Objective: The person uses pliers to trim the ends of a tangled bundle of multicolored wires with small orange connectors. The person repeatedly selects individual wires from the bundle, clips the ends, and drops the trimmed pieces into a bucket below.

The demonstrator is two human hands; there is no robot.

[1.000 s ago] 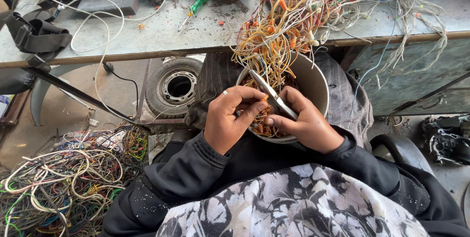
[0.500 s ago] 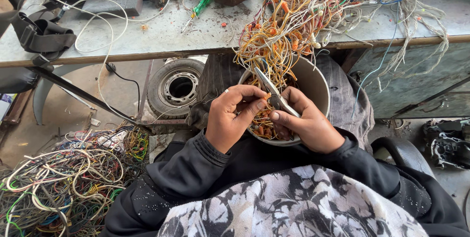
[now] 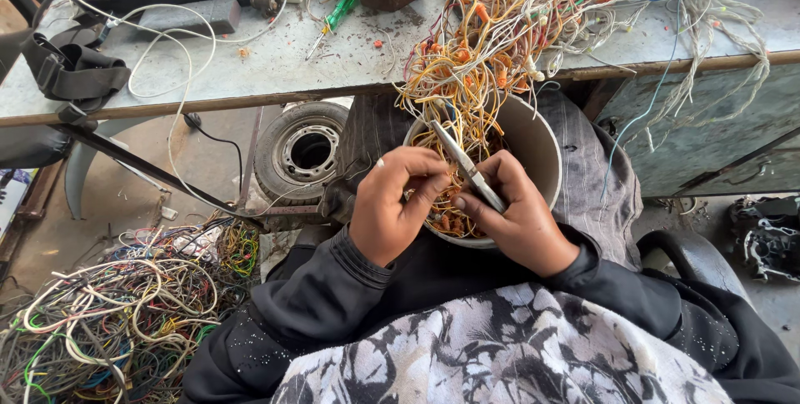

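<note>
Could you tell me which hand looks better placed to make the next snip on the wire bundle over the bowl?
Right, probably. The right hand holds the metal cutters, blades pointing up into the wire bundle above the bowl. The left hand carries no tool and only pinches wires beside the blades.

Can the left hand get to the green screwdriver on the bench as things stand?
Probably yes. The left hand is pinching wires over the bowl, so it must let go first. The green screwdriver lies in the open on the bench, ahead and left, nothing over it.
</note>
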